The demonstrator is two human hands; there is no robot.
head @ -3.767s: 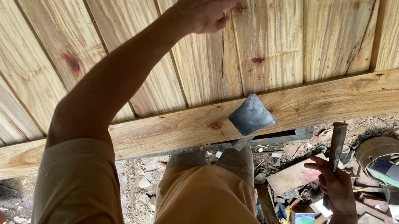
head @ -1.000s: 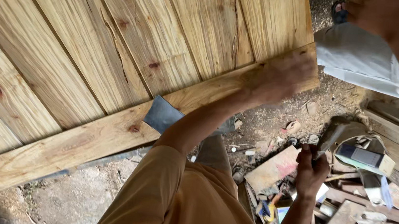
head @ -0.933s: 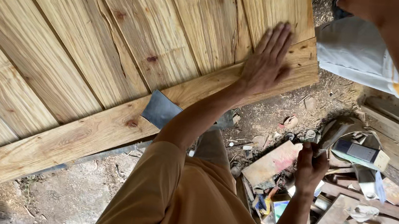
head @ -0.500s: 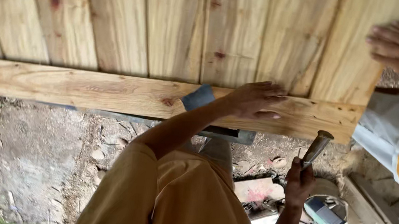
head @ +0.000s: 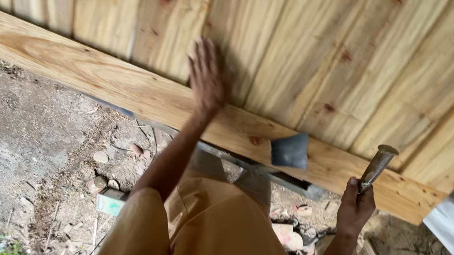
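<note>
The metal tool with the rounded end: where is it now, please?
In the head view the metal tool stands low on the right, gripped upright in the right hand, just before the wooden cross board and right of the grey patch.

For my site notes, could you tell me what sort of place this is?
Probably an outdoor carpentry site: a plank panel with a cross batten stands over bare dirt ground strewn with wood offcuts.

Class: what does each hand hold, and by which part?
Right hand grips a hammer low on its handle. Left hand holds nothing, flat on the wooden panel.
</note>
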